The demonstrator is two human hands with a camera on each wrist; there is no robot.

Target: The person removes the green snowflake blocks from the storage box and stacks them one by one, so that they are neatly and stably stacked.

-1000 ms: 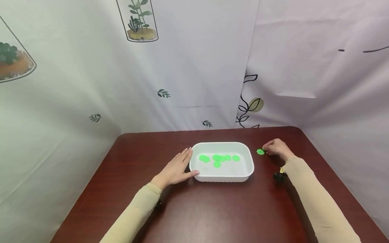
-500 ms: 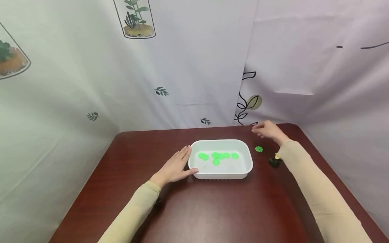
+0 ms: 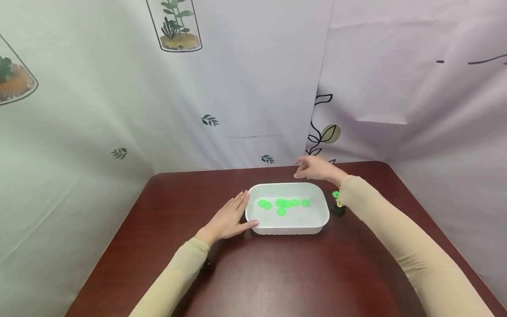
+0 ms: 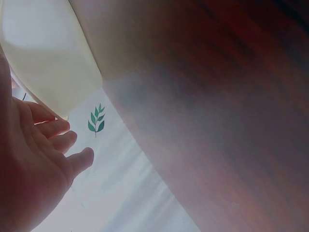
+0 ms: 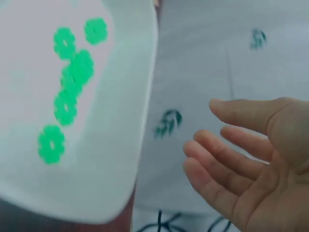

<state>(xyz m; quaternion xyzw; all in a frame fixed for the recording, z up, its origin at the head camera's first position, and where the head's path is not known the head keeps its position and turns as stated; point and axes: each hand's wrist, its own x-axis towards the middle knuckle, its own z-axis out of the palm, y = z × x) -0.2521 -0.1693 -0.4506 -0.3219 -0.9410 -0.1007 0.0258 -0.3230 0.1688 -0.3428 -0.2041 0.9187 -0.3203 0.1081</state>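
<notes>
A white plastic tub [image 3: 289, 230] stands on the dark red table, holding several bright green flower-shaped discs [image 3: 281, 211]. My left hand [image 3: 225, 220] rests against its left end, fingers straight along the rim and thumb over the near corner. In the left wrist view, the fingertips [image 4: 87, 155] lie beside the tub wall. Past the tub's far rim hovers my right hand [image 3: 314, 169], fingers loosely bent and thumb apart. The right wrist view shows nothing between that thumb and the fingers [image 5: 212, 157]. One more green disc [image 3: 336, 194] lies on the table right of the tub.
A white cloth printed with leaves and potted plants [image 3: 253, 110] hangs behind and around the table [image 3: 253, 273]. Under the right sleeve sits a small black device [image 3: 338, 210] with a yellow flower. The right forearm [image 3: 380, 211] crosses above the table's right side.
My right hand has left the green disc on the table, risen, and moved left to behind the tub, its fingers loosening. My left hand keeps its place at the tub.
</notes>
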